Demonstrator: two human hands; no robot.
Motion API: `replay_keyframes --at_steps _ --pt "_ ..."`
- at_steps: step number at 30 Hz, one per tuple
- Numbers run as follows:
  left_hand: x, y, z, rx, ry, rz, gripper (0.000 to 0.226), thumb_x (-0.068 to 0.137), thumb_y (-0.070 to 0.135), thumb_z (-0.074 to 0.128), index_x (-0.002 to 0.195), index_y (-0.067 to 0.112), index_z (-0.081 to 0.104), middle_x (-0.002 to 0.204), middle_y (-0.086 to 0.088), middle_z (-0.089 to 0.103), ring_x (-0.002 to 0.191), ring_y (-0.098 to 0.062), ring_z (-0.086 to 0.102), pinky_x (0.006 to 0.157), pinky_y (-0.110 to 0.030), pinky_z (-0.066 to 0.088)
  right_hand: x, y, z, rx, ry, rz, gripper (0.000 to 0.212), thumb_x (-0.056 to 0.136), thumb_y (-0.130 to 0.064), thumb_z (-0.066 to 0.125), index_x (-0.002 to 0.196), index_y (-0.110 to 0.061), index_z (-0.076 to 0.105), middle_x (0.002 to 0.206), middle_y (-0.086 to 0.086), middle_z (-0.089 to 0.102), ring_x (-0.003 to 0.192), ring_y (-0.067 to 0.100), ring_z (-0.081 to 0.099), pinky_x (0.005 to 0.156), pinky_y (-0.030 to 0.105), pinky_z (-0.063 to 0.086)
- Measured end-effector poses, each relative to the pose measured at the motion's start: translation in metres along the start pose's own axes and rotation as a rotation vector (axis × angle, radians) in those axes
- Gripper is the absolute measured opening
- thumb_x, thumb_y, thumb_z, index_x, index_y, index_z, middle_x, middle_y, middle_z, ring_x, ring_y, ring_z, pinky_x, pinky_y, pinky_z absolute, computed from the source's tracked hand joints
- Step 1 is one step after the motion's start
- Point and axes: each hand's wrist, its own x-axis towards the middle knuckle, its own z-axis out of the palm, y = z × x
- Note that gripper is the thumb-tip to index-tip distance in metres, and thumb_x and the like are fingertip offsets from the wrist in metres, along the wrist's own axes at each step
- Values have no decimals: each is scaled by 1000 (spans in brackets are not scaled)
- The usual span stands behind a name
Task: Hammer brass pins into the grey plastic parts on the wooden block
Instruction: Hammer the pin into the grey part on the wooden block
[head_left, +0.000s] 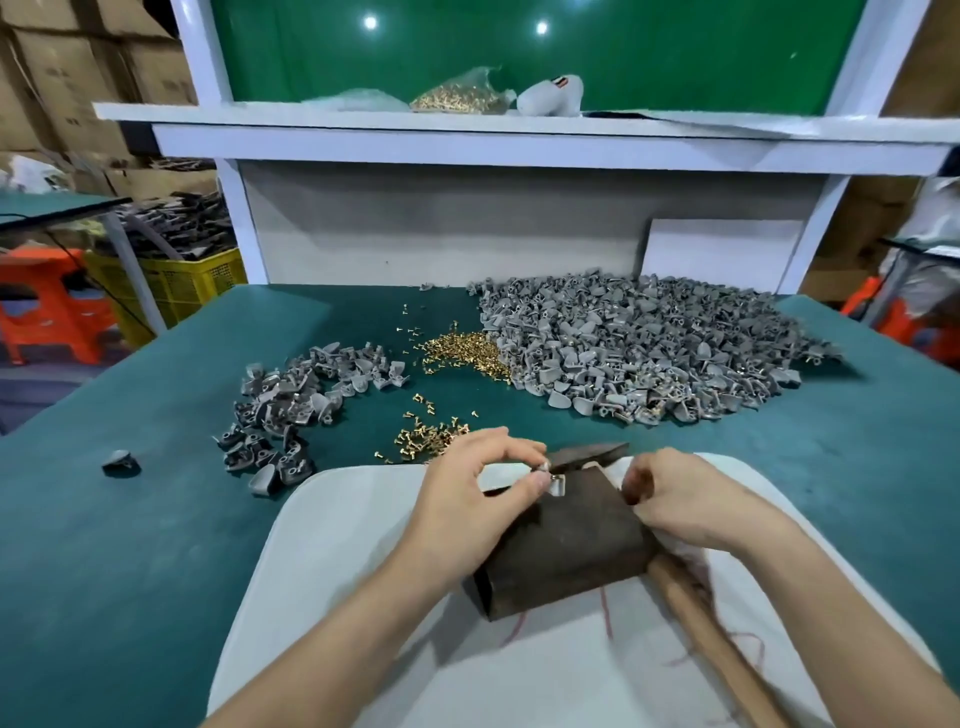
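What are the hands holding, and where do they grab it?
The left hand pinches a small grey plastic part by its top, on the dark wooden block. The right hand grips the wooden-handled hammer high on its handle, near the head.

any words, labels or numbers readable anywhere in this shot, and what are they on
No text here is legible.
cardboard boxes: faint print, too blurred to read.
white bundle on the shelf: small red and black mark, too small to read.
Nothing else shows any lettering.
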Motion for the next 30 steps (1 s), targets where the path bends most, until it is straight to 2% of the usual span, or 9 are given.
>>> replay_keyframes --at_steps 3,6,10,12,14,16,19,23,30 --pt "-11 1 0 -53 -89 19 14 80 13 73 77 26 68 98 14 71 107 2 55 93 -14 37 -5 -5 -1 131 45 47 10 73 -12 64 64 -13 64 60 3 62 54 18 55 48 21 41" --pt "-15 2 -3 -18 -158 43 22 81 12 72 75 33 67 96 15 70 103 4 54 88 -9 37 -15 0 -5 265 64 134 21 72 -22 69 58 -9 61 48 1 52 44 13 45 44 18 33" --pt "-11 0 -3 -30 -154 3 22 81 12 71 73 32 66 93 16 70 102 -7 58 91 -22 42 -30 16 -26 404 58 228 17 74 -17 66 80 -1 67 58 7 54 47 17 45 48 22 36" --pt "-9 -1 -3 -29 -141 -29 19 81 10 71 72 25 67 92 13 70 99 -9 61 91 -25 42 -43 17 -36 593 102 185 11 78 -7 62 89 -6 61 62 8 48 46 17 41 44 22 33" --pt "-7 -1 -4 -40 -123 -71 14 80 8 72 72 19 68 92 10 68 93 1 61 88 -21 40 -57 11 -41 828 128 104 19 81 1 58 90 -14 53 62 8 44 41 17 40 38 20 30" --pt "-6 -3 -4 -48 -123 -118 12 79 8 72 73 17 68 94 8 67 92 6 58 86 -18 39 -72 -8 -45 930 78 3 12 87 -9 58 88 -15 47 58 8 46 34 16 34 35 16 25" --pt "-7 -3 -3 -67 -130 -164 6 80 9 72 78 13 68 100 3 67 98 -6 60 90 -20 40 -85 -41 -46 779 71 -62 28 94 -34 52 85 -9 50 47 3 46 25 15 30 32 13 22" --pt "-7 -4 -2 -57 -124 -174 8 81 6 69 78 13 67 101 2 69 99 -12 61 92 -24 44 -87 -71 -34 493 51 -111 33 99 -25 44 83 -1 61 44 1 47 24 14 35 31 14 25" --pt "-6 -7 0 -87 -119 -193 12 82 2 67 76 13 66 98 -2 69 97 -17 64 94 -37 49 -81 -81 -13 392 45 -93 34 102 -23 36 79 -3 50 44 1 37 21 13 30 30 17 24"
